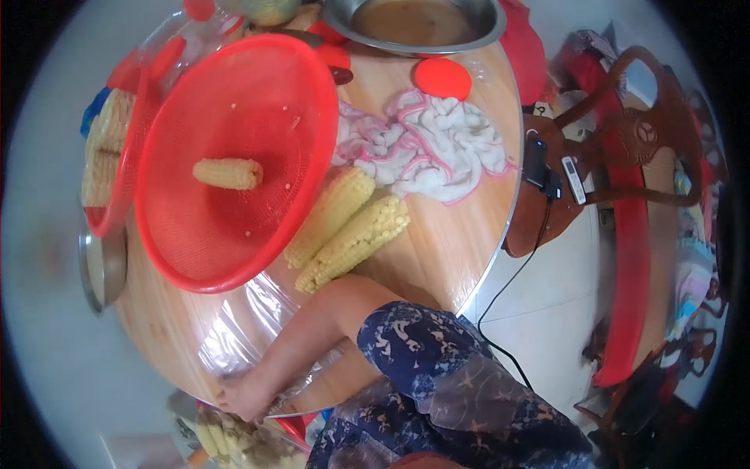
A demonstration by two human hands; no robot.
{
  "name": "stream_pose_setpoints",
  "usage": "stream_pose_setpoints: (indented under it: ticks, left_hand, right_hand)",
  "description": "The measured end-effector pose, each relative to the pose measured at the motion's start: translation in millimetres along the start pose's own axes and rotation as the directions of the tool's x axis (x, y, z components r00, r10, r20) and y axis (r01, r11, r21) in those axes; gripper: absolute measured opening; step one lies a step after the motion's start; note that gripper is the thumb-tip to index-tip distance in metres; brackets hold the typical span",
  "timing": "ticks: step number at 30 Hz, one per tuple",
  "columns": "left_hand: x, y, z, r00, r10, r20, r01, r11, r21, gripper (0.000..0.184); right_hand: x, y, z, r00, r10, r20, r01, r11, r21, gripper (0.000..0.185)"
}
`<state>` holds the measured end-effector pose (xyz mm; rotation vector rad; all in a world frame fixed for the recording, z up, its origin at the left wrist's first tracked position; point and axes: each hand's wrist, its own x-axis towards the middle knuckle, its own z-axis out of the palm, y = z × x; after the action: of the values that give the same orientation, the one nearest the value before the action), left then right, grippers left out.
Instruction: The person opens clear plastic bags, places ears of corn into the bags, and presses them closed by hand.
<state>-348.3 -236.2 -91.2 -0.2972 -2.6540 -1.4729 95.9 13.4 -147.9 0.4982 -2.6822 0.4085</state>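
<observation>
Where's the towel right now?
The towel lies crumpled on the table, above and right of the head view's centre, between a pair of cobs and a red disc, right of the red colander.

A round, wood-grained worktop (445, 254) was bordered on the right by a pale floor (539, 305) marked with tile joints. A brown chair (648, 137) with a curved, openwork back was placed beside it. Bright glare (234, 334) was reflected near the worktop's closer edge.
</observation>
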Motion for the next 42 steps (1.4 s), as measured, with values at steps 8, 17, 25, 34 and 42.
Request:
stream_pose_setpoints:
  ticks: [8,17,25,34,42]
  left_hand:
    - [30.0,124.9,-116.1,0.977,0.210,-0.029,-0.197,0.848,-0.493,0.045]
    - [-107.8,237.1,-184.4,0.887,0.322,-0.332,-0.426,0.848,-0.316,0.033]
    - [-140.8,208.5,-209.1,0.941,0.232,-0.248,-0.291,0.927,-0.236,0.030]
    - [-83.1,163.2,-171.0,0.994,0.094,0.047,-0.078,0.960,-0.269,0.027]
    - [-216.9,112.7,-80.4,0.975,-0.147,0.167,0.204,0.888,-0.412,0.035]
  right_hand:
    - [41.3,19.2,1.9,0.968,0.007,-0.251,-0.034,0.994,-0.104,0.011]
    - [112.5,7.6,-11.0,0.979,0.094,0.181,-0.094,0.995,-0.010,0.047]
    - [85.1,16.8,-11.5,0.975,0.076,0.209,-0.089,0.995,0.054,0.032]
    - [116.4,17.4,-25.1,0.973,0.129,0.190,-0.141,0.989,0.047,0.031]
    - [81.5,12.7,-32.4,0.989,0.030,0.147,-0.049,0.990,0.129,0.037]
